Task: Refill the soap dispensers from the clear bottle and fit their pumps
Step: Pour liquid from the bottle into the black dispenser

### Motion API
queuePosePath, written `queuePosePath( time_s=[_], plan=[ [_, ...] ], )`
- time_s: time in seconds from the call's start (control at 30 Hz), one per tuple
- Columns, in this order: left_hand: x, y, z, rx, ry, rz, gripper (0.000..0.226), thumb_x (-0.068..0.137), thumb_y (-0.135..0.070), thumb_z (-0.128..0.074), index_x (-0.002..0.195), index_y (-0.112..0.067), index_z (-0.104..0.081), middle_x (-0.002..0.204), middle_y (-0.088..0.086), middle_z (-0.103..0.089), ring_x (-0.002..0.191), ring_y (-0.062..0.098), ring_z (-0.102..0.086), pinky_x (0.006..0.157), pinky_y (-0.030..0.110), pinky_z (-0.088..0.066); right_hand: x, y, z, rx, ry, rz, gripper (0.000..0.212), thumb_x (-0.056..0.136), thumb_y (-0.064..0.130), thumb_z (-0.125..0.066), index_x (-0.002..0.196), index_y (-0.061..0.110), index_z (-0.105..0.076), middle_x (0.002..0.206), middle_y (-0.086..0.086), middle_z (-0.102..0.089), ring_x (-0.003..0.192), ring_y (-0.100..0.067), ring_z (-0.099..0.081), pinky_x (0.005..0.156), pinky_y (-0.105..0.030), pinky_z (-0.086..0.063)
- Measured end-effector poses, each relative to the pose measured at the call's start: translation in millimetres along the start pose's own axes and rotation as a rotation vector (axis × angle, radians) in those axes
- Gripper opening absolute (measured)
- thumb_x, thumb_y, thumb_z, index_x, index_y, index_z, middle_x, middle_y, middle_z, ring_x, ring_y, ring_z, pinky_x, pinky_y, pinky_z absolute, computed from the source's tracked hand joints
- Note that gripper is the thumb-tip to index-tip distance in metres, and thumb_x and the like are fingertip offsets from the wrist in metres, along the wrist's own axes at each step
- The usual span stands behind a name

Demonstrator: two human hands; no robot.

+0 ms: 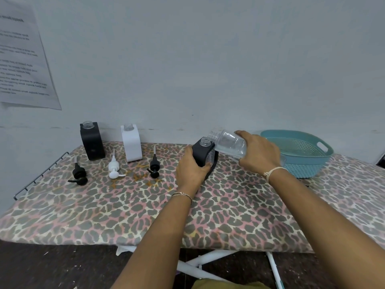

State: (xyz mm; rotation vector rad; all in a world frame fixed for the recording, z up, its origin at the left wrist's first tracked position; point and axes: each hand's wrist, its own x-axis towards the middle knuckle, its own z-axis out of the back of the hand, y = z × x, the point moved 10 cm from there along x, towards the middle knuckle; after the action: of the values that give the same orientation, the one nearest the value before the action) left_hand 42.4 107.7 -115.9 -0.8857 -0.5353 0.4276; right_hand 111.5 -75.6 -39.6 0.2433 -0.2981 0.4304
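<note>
My left hand [190, 168] grips a black soap dispenser [203, 153] that stands tilted on the board, its neck open. In my right hand [258, 152] I hold the clear bottle [228, 142], tipped on its side with its open mouth just above and right of the dispenser's neck. A second black dispenser [92, 141] and a white dispenser [131, 143] stand open-necked at the back left. In front of them lie a black pump [79, 174], a white pump [114, 167] and another black pump [154, 164].
Everything rests on an ironing board with a leopard-print cover [125, 209], set against a pale wall. A teal perforated basket [302, 152] stands at the back right, behind my right hand. A wire rack [39, 176] edges the board's left end. A printed sheet [23, 57] hangs on the wall.
</note>
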Motion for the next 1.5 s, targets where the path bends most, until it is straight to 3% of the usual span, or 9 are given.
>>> queuePosePath(
  time_s=[0.17,0.5,0.9,1.5],
  plan=[
    [0,0,0,-0.003,0.001,0.001,0.055,0.076,-0.027,-0.080,0.120,-0.019,-0.048,0.116,0.000,-0.064,0.104,0.021,-0.061,0.079,0.029,-0.049,0,1,0,0.002,0.005,0.002,0.081,0.068,0.010,-0.063,0.141,0.035,-0.039,0.105,-0.001,-0.064,0.090,-0.024,-0.061,0.063,-0.029,-0.045],
    [0,-1,0,0.001,-0.004,-0.004,0.054,0.076,-0.027,-0.080,0.119,-0.019,-0.049,0.114,0.000,-0.064,0.102,0.021,-0.061,0.080,0.031,-0.050,5,3,0,-0.012,0.027,0.010,0.081,0.068,0.010,-0.064,0.141,0.034,-0.040,0.105,-0.001,-0.065,0.093,-0.025,-0.062,0.063,-0.029,-0.041],
    [-1,-1,0,-0.010,0.004,0.007,0.055,0.076,-0.027,-0.080,0.120,-0.018,-0.048,0.117,0.000,-0.063,0.105,0.020,-0.060,0.078,0.025,-0.045,12,2,1,-0.025,0.014,0.038,0.073,0.074,0.021,-0.069,0.140,0.034,-0.041,0.110,-0.001,-0.065,0.099,-0.026,-0.062,0.068,-0.030,-0.040],
    [1,1,0,-0.011,-0.010,-0.011,0.052,0.074,-0.027,-0.081,0.115,-0.019,-0.049,0.112,-0.001,-0.064,0.101,0.020,-0.061,0.079,0.029,-0.050,14,4,4,-0.062,0.038,0.044,0.071,0.075,0.014,-0.066,0.138,0.033,-0.043,0.107,-0.002,-0.066,0.096,-0.026,-0.062,0.067,-0.030,-0.039]
  ],
)
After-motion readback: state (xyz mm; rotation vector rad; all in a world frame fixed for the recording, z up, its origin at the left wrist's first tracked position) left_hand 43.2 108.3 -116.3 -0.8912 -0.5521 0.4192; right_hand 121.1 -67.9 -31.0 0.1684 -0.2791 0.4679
